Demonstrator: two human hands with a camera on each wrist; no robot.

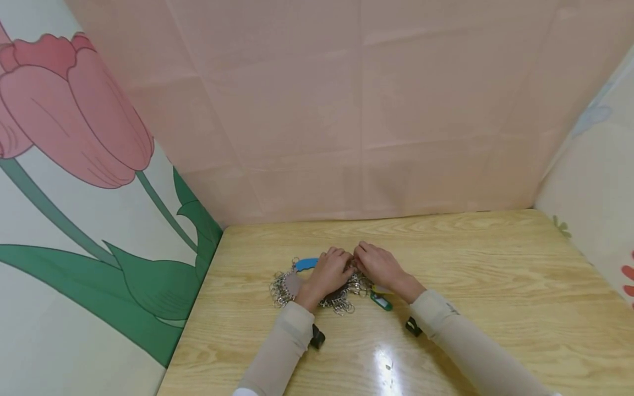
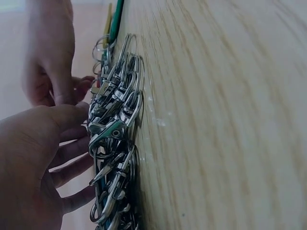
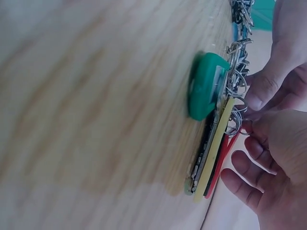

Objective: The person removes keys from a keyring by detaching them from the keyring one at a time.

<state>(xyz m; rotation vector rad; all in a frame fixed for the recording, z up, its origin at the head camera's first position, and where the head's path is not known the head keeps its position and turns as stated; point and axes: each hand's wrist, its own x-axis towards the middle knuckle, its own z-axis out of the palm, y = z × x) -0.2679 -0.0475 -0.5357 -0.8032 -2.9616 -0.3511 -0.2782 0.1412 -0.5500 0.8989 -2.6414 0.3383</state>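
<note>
A bunch of silver swivel clasps and split rings (image 1: 282,291) lies on the table, around a grey round disc (image 1: 293,283) and a blue flat piece (image 1: 306,264). My left hand (image 1: 331,270) bends over its middle, thumb and forefinger pinching at a metal clasp (image 2: 108,132). Fingertip to fingertip with it, my right hand (image 1: 382,268) pinches a key ring (image 3: 235,125) near the top of a red key tag (image 3: 221,167). A yellow key tag (image 3: 216,148) stands beside the red one. A green key tag (image 3: 207,86) lies on the table by the right hand. The fingers partly hide the rings.
Small black devices sit by the left wrist (image 1: 317,336) and the right wrist (image 1: 413,326). The wood-grain table (image 1: 495,286) meets a pink covered wall (image 1: 297,110) behind and a tulip-painted wall (image 1: 99,121) at the left.
</note>
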